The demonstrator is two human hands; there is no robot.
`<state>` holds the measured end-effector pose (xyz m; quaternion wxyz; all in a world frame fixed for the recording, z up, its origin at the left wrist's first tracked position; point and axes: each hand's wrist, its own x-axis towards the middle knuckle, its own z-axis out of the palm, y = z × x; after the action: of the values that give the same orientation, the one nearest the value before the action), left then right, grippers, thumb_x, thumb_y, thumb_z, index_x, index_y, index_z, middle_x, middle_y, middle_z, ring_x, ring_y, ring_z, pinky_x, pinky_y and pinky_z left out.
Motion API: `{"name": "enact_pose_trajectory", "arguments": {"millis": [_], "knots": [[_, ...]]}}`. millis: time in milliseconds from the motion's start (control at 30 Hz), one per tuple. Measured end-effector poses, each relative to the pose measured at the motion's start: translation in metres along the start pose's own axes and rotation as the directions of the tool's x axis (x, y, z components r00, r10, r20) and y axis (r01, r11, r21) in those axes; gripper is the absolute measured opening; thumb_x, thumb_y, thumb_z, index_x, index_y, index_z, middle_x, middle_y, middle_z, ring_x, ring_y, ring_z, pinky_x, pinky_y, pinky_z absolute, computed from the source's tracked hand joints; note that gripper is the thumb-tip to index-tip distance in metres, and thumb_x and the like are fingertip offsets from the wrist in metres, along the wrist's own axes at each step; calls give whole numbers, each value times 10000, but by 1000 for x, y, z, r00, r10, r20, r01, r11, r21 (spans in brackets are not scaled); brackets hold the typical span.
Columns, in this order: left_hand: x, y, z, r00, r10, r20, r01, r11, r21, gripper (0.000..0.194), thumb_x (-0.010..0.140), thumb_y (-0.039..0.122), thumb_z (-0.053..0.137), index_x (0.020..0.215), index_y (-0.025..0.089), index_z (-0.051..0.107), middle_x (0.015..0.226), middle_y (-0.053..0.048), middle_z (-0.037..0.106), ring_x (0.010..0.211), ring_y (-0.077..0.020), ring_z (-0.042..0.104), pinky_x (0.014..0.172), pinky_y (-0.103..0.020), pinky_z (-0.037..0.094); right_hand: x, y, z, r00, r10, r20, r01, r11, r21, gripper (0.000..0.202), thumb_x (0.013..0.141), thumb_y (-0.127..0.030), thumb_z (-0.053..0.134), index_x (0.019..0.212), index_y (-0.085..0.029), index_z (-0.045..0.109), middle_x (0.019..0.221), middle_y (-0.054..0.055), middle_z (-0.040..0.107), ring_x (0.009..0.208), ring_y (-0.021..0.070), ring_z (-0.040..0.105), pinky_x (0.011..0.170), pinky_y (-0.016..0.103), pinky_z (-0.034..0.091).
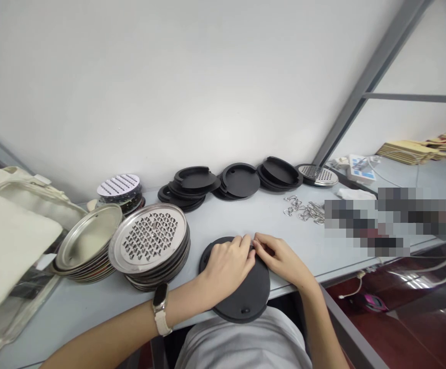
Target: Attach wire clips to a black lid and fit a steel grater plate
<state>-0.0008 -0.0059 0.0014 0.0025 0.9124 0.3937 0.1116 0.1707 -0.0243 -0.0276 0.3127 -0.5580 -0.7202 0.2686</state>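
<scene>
A black round plastic disc with a raised rim and a small slot lies at the table's front edge, partly over my lap. Across its top rests my left hand, a watch on the wrist, fingers curled together near the disc's upper right rim. My right hand meets it there from the right, thumb and fingertips pinched at the rim. Whatever is between those fingertips is too small or hidden to name. Left of the disc stands a stack of round metal grater plates, the top one with raised cutting holes.
Tilted round metal plates and a white-topped grater stack stand at left, beside a cream bag. Black discs line the wall. Metal clips lie right, near a perforated plate and a grey post.
</scene>
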Motion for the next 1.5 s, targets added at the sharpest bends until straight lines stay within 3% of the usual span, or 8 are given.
{"name": "enact_pose_trajectory", "arguments": {"millis": [767, 1200, 1500], "knots": [[0, 1, -3, 999, -22, 48, 23, 1000, -22, 175, 947, 307, 400, 1060, 212, 494, 886, -30, 630, 708, -201, 639, 590, -283, 475, 0, -2, 0, 1000, -5, -30, 5, 1000, 15, 303, 951, -306, 370, 667, -202, 363, 603, -48, 398, 560, 112, 364, 533, 237, 313], [1, 0, -3, 999, -10, 42, 10, 1000, 7, 165, 955, 287, 388, 1036, 205, 506, 874, -27, 628, 702, -192, 642, 571, -274, 469, -1, -4, 0, 999, 18, -26, -17, 999, 45, 303, 942, -324, 379, 667, -206, 328, 600, -58, 321, 565, 108, 326, 523, 220, 287], [1, 1, -2, 996, -88, 32, 87, 996, 5, 168, 938, 326, 415, 999, 187, 485, 837, -41, 632, 702, -220, 647, 575, -297, 485, -1, -7, -1, 999, -3, -35, 3, 1000, -6, 324, 967, -346, 351, 675, -205, 370, 604, -46, 399, 565, 116, 383, 545, 236, 323]]}}
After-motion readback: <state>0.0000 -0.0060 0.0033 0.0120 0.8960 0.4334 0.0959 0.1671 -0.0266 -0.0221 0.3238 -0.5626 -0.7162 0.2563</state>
